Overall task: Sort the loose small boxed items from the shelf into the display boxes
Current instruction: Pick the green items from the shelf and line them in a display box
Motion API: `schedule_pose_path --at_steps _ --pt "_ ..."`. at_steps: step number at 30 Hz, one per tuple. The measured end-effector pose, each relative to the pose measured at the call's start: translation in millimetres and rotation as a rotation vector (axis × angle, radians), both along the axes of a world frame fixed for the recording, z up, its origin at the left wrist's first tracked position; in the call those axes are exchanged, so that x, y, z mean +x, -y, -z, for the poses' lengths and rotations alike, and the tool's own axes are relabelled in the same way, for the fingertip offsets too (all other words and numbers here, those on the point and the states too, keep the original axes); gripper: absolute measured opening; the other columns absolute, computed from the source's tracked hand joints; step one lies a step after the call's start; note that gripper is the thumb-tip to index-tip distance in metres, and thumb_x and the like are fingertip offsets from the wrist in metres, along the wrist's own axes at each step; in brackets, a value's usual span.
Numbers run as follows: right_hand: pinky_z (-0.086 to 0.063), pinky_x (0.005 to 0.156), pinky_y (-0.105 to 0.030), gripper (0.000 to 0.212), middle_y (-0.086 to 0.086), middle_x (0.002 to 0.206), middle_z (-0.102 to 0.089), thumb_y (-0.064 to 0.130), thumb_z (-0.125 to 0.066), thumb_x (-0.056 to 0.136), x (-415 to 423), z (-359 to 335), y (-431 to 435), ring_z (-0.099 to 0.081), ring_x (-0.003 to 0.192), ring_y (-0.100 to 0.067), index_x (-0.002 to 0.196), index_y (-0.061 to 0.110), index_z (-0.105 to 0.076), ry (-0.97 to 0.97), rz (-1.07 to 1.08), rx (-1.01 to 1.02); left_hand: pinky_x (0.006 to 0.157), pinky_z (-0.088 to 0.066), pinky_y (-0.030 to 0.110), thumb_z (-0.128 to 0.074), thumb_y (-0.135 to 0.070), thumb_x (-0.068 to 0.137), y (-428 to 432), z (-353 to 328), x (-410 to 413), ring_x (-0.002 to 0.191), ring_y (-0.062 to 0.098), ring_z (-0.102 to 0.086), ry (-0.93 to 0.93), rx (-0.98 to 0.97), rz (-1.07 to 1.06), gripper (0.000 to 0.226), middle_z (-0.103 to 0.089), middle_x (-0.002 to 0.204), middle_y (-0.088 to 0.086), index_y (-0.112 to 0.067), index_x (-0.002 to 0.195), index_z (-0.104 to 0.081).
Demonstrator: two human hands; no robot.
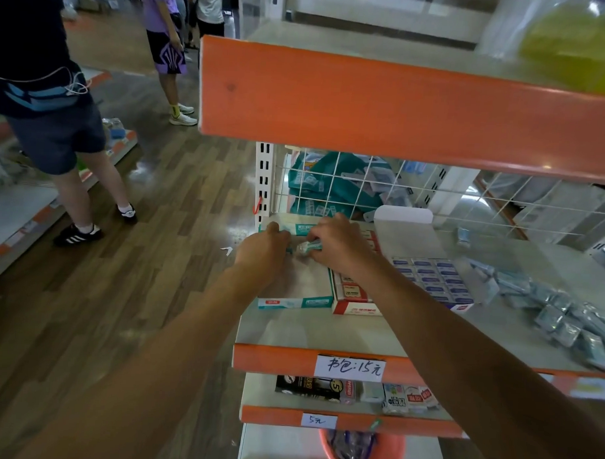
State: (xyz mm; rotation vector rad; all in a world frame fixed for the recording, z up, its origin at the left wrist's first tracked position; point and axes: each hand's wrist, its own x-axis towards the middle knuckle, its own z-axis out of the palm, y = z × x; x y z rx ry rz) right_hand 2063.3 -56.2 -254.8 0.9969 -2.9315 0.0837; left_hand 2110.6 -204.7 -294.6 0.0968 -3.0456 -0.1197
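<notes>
Both arms reach to the left end of the middle shelf [308, 329], where the hands meet over the far part of a teal display box [295, 302]. The right hand [335, 240] has its fingers curled round a small box [309, 246], teal and white, held low inside the display box near its back wall. The left hand [262, 248] lies just beside it, fingers bent down at the far left corner of the same display box; whether it grips the wall, a small item or nothing I cannot tell (the knuckles hide the fingertips). The near half of the teal display box shows its bare bottom. Against its right side stands a red display box [355, 308], partly covered by the right forearm, and right of that a blue display box [429, 278] packed with rows of blue-and-white boxes. Further right a heap of loose packets [548, 306], pale blue-grey and blurred, lies on the shelf. A wire grid [330, 182] backs the shelf. On the shelf's orange front edge hangs a handwritten price label [354, 368]. Two people [51, 117] stand on the wood floor at left
</notes>
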Motion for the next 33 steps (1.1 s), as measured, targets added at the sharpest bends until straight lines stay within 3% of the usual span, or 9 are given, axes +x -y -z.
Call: schedule_pose_path --at_steps 8,15,19,25,33 --pt "-0.04 0.093 -0.043 0.023 -0.002 0.112 -0.061 0.031 -0.062 0.089 -1 3 11 -0.047 0.109 -0.024 0.11 0.022 -0.064 -0.075 -0.022 0.03 0.069 -0.056 0.038 -0.048 -0.027 0.096 5 6 3 0.081 0.026 -0.063 -0.045 0.054 0.008 0.028 -0.053 0.11 0.005 -0.02 0.121 -0.057" --pt "-0.04 0.092 -0.043 0.023 -0.001 0.11 -0.063 0.033 -0.064 0.089 -4 3 13 -0.048 0.106 -0.024 0.109 0.023 -0.067 -0.09 -0.079 0.048 0.084 -0.041 0.038 -0.057 -0.034 0.089 7 9 4 0.111 0.027 -0.045 -0.229 -0.043 -0.009 0.031 -0.054 0.12 0.006 -0.018 0.115 -0.061" --pt "-0.04 0.092 -0.044 0.024 -0.002 0.113 -0.06 0.032 -0.061 0.091 -5 3 15 -0.047 0.109 -0.024 0.111 0.021 -0.064 -0.144 -0.12 0.103 0.088 -0.046 0.041 -0.068 -0.044 0.077 9 12 5 0.111 0.028 -0.041 -0.207 0.207 -0.066 0.05 -0.048 0.12 0.009 -0.012 0.114 -0.056" --pt "-0.041 0.092 -0.042 0.025 -0.003 0.113 -0.049 0.031 -0.062 0.09 -6 8 14 -0.043 0.11 -0.023 0.111 0.02 -0.064 -0.145 -0.117 0.112 0.094 -0.044 0.04 -0.061 -0.029 0.087 14 4 5 0.118 0.027 -0.036 -0.122 0.278 0.013 0.04 -0.046 0.124 0.011 -0.01 0.121 -0.053" --pt "-0.04 0.095 -0.045 0.027 -0.001 0.113 -0.05 0.038 -0.064 0.088 -5 5 11 -0.042 0.11 -0.023 0.108 0.021 -0.067 -0.103 -0.076 0.134 0.092 -0.045 0.039 -0.062 -0.02 0.086 14 -1 4 0.117 0.028 -0.04 -0.125 0.3 0.075 0.035 -0.049 0.122 0.01 -0.013 0.119 -0.057"
